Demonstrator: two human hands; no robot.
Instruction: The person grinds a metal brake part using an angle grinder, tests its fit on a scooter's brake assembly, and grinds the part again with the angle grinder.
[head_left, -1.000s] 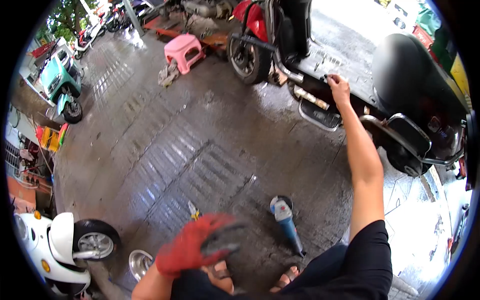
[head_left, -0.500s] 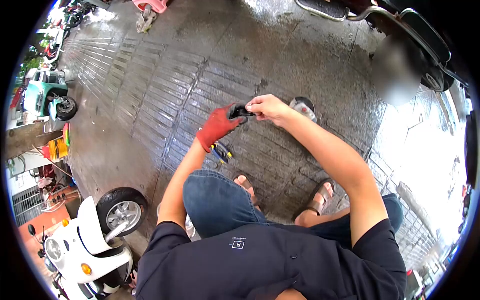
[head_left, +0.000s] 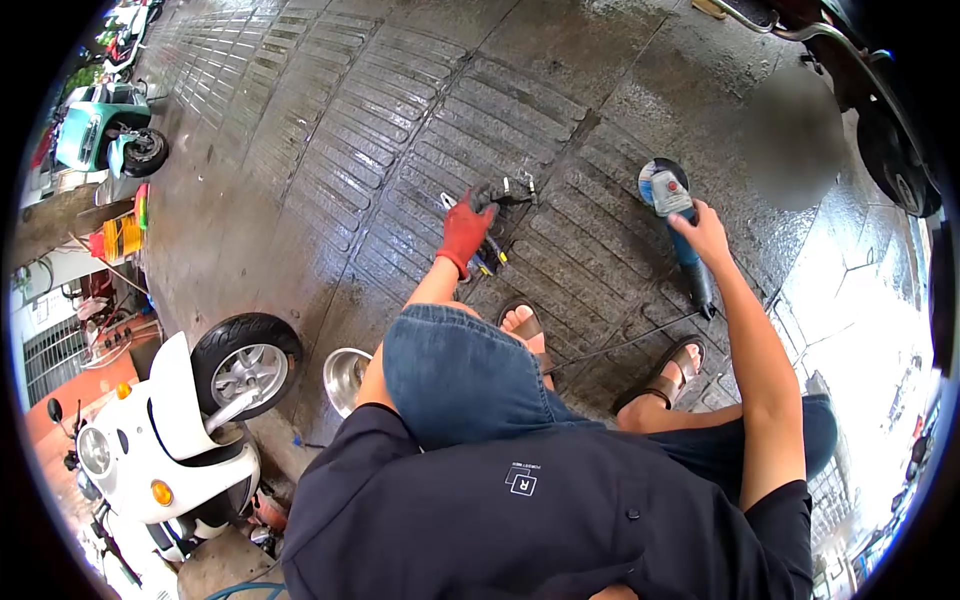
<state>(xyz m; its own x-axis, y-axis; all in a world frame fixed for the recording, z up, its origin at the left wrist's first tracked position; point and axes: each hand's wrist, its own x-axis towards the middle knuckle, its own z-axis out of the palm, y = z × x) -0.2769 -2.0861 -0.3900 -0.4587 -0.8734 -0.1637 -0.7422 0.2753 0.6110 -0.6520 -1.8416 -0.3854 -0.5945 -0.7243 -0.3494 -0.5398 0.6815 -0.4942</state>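
Observation:
My left hand (head_left: 466, 230) wears a red glove with dark fingertips, its fingers closed round a small dark part with shiny metal ends (head_left: 518, 189). Pliers with yellow and blue handles (head_left: 491, 256) lie on the ground beneath that hand, partly hidden by it. My bare right hand (head_left: 703, 232) is on the body of a blue angle grinder (head_left: 684, 250), which lies on the wet ground. The grinder's disc (head_left: 658, 180) points away from me, and its cable runs left from the tail end.
A white scooter (head_left: 170, 440) with a black tyre stands at the lower left, beside a metal bowl (head_left: 346, 378). Farther left is a teal scooter (head_left: 100, 135). Part of a dark scooter (head_left: 890, 150) shows at the upper right. My sandalled feet are below the hands.
My right hand has left the small dark part and moved right onto the grinder. The left hand keeps the part and is lower, over the pliers. The view has shifted.

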